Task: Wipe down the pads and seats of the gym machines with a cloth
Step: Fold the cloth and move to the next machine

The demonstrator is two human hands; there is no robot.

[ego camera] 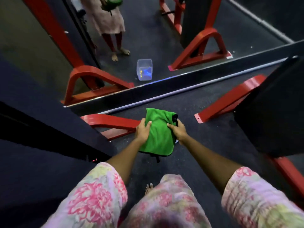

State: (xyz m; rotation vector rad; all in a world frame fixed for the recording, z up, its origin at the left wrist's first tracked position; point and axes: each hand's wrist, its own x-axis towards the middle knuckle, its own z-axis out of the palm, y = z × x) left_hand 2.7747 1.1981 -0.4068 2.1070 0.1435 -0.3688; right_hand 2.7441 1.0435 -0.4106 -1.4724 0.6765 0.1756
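Above the dark floor (205, 137), between two black pads, you hold the green cloth (158, 134) folded: left hand (142, 131) and right hand (178, 131) each grip one side, keeping it flat, ready for wiping.

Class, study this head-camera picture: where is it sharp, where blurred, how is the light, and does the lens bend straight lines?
Head view: dim light, with dark machine pads nearly black; the green cloth and both hands, left hand and right hand, are fairly sharp; the floral sleeves near the bottom edge smear; the wide lens bows the mirror's lower edge; a faint blue glint marks the clear tub in the reflection.
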